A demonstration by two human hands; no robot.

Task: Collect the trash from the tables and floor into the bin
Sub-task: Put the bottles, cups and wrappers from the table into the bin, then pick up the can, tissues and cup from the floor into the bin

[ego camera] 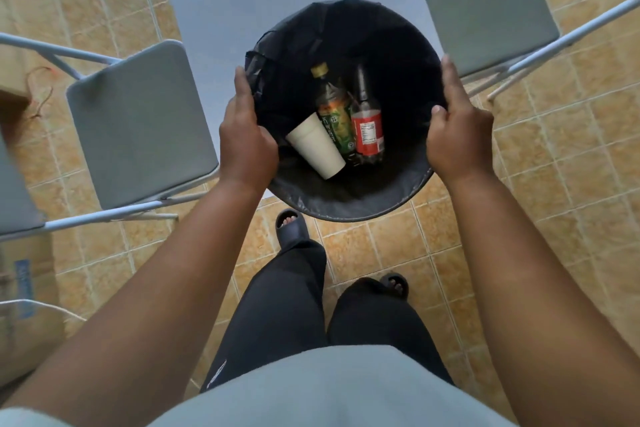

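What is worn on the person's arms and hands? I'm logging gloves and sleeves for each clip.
Nothing: the left hand and right hand are bare, with no gloves, rings or watch showing. Both forearms are uncovered up to the frame edge, so no sleeves show. A pale grey shirt shows below.

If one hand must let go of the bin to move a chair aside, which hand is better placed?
Left hand, probably: the nearer chair sits just beside it.

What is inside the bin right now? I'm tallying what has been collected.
The bin, black-lined, holds a white cup, a green-labelled bottle and a red-labelled bottle. Anything beneath them is hidden.
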